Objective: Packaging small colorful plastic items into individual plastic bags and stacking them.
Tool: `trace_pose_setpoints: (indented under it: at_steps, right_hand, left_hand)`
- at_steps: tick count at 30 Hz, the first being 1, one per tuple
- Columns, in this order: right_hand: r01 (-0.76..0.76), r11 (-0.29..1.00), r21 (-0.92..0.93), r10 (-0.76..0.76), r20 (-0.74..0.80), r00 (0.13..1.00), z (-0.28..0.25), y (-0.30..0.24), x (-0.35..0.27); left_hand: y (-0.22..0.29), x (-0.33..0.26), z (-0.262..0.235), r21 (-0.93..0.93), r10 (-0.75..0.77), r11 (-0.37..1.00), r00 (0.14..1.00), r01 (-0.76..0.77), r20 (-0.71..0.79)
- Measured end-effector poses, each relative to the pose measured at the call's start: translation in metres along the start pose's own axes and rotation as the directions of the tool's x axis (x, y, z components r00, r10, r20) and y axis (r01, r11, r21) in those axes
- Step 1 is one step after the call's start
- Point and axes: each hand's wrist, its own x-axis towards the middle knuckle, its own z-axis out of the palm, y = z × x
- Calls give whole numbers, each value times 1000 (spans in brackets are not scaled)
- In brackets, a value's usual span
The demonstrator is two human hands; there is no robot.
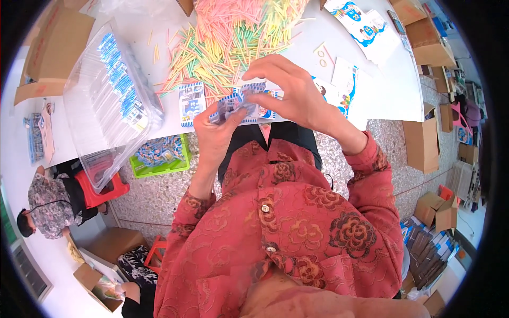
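Observation:
Over the table's near edge, both my hands are at one small blue-and-white packet [229, 107], which looks creased or folded. My left hand [211, 139] pinches its lower left part between thumb and fingers. The thumb of my right hand [289, 91] presses on the packet's right part, while its index finger arches above. A flat blue-and-white packet [191, 103] lies on the table left of my hands. Another packet [269, 106] shows partly behind my right thumb. Just beyond my hands spreads a big heap of thin pink, yellow and green sticks [222, 55].
A clear plastic tray [90, 100] with a row of blue packets stands at the left. Beneath the table edge is a green basket [161, 168] of wrapped packets. White printed pouches [366, 32] lie at the right. Cardboard boxes [421, 138] and another person [53, 199] are around.

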Motion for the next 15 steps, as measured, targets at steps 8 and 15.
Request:
trace_pose_setpoints:
  at_steps: [8,15]
  right_hand:
    - [180,968,-178,-196,-79,977,-5,-12,-7]
    - [113,968,-225,-156,-182,971,2,-14,-15]
  left_hand:
    - [-4,2,-1,-97,-3,995,998,-3,-56]
    - [-4,0,2,-176,-53,983,998,45,-37]
